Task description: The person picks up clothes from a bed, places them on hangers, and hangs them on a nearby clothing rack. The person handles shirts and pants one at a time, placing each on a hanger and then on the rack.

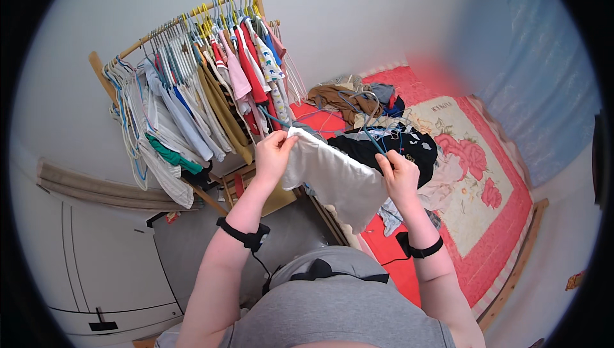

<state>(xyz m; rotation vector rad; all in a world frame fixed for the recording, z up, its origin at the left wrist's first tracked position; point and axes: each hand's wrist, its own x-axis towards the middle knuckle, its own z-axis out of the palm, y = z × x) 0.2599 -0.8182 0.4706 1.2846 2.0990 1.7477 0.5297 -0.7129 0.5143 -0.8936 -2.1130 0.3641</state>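
Note:
A white, slightly shiny garment (342,178) hangs stretched between my two hands in front of me; its exact kind is unclear. My left hand (274,156) is closed, pinching its upper left corner between thumb and fingers. My right hand (400,178) is closed around a blue clothes hanger (374,140) at the garment's right edge. Part of this hanger is hidden behind the cloth. Another blue piece of hanger (274,118) shows just beyond my left hand; I cannot tell whether it belongs to the same one.
A wooden clothes rack (144,41) at the far left carries many hangers and garments. To the right stands a bed with a red floral cover (492,246), holding a heap of dark and brown clothes (348,102) and loose hangers. White cabinets (102,246) are at the left, a blue curtain (543,79) at the far right.

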